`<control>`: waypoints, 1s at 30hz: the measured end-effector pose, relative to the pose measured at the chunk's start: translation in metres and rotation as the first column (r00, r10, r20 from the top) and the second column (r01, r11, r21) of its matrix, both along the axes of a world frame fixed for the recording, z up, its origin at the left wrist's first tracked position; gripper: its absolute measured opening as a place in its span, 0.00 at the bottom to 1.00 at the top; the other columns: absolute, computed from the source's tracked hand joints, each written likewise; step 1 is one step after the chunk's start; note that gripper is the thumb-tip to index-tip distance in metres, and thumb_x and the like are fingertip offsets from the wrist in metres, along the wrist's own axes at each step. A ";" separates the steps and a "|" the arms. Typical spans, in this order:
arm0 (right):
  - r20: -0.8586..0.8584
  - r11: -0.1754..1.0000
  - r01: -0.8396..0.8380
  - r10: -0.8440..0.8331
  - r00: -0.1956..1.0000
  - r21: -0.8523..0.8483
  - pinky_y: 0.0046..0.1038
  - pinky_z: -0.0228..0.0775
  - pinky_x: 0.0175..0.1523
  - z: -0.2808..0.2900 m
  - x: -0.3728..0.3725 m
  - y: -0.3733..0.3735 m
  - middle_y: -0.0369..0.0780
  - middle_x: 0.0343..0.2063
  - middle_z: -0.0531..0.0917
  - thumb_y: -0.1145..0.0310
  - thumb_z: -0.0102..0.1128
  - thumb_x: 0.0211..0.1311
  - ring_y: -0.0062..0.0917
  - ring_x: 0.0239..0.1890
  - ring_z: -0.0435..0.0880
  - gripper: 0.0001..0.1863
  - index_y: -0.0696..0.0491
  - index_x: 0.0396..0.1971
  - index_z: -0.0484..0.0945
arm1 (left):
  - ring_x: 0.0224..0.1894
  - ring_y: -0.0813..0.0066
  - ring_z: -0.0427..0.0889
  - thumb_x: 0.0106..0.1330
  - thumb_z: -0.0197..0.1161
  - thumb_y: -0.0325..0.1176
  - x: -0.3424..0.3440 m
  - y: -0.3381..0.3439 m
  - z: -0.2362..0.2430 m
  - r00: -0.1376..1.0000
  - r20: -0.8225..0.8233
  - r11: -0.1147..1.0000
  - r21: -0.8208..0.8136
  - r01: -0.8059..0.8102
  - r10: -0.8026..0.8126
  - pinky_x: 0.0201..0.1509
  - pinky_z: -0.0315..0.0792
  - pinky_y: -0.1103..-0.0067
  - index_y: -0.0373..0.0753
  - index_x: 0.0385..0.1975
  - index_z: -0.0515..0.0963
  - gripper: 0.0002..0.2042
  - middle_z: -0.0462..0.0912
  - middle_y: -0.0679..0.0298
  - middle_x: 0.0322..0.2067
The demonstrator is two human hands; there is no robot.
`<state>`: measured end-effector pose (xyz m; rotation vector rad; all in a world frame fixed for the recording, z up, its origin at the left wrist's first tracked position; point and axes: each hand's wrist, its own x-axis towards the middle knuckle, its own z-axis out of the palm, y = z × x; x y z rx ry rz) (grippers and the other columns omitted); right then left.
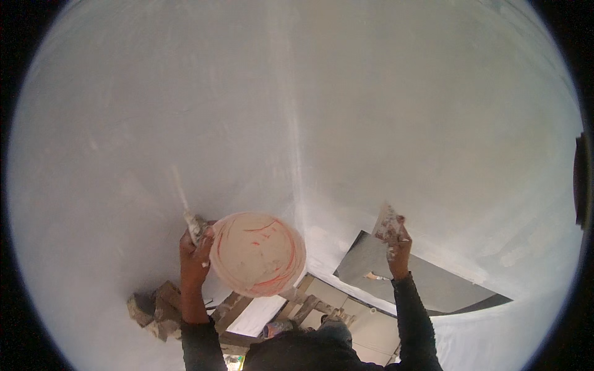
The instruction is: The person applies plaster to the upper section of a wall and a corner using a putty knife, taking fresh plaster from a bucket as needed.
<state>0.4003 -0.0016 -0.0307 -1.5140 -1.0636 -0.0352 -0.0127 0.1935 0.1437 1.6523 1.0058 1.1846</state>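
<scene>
My left hand [197, 252] is closed at the left edge of a round, pinkish-white disc [257, 253], smeared with wall putty and streaked red. Whether this is a lid or a shallow pan I cannot tell. The same hand grips a slim, putty-crusted tool [194, 226], whose thin pale end points upward; its kind is unclear. To the right, raised near the wall, my right hand [400, 247] is closed round a putty scraper [388, 221] with lumpy white putty on its blade. Its fingers partly hide the handle.
Two pale plastered walls [433, 142] meet in a corner ahead. Below my right hand lies a grey, dark-edged opening or panel [445, 284]. Wooden beams [232, 309] cross beneath me, above pale floor tiles [371, 331]. Brown blocky pieces [158, 309] are beside my left forearm.
</scene>
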 end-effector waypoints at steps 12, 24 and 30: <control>-0.535 0.835 -0.298 0.531 0.657 0.463 0.27 0.74 0.44 0.144 -0.144 0.001 0.42 0.40 0.82 0.70 0.55 0.67 0.23 0.38 0.80 0.14 0.62 0.47 0.74 | 0.29 0.82 0.73 0.68 0.61 0.38 0.014 -0.052 0.024 0.985 -0.082 0.983 0.113 -0.142 0.152 0.34 0.70 0.81 0.32 0.34 0.77 0.12 0.79 0.67 0.28; 0.647 0.941 -0.339 0.244 0.722 0.024 0.39 0.73 0.53 0.151 -0.176 0.003 0.41 0.46 0.82 0.63 0.64 0.58 0.38 0.50 0.80 0.15 0.52 0.44 0.80 | 0.29 0.83 0.72 0.69 0.59 0.37 0.005 -0.083 -0.015 0.925 0.134 0.916 0.143 -0.374 0.356 0.33 0.69 0.81 0.29 0.36 0.77 0.13 0.79 0.67 0.28; 0.649 0.957 -0.268 0.276 0.709 -0.115 0.42 0.68 0.58 0.124 -0.181 0.005 0.43 0.51 0.79 0.74 0.65 0.47 0.41 0.56 0.74 0.21 0.54 0.46 0.80 | 0.37 0.78 0.78 0.72 0.53 0.36 -0.020 -0.088 -0.031 0.906 0.314 0.956 -0.019 -0.294 0.285 0.41 0.73 0.76 0.26 0.48 0.73 0.16 0.80 0.59 0.37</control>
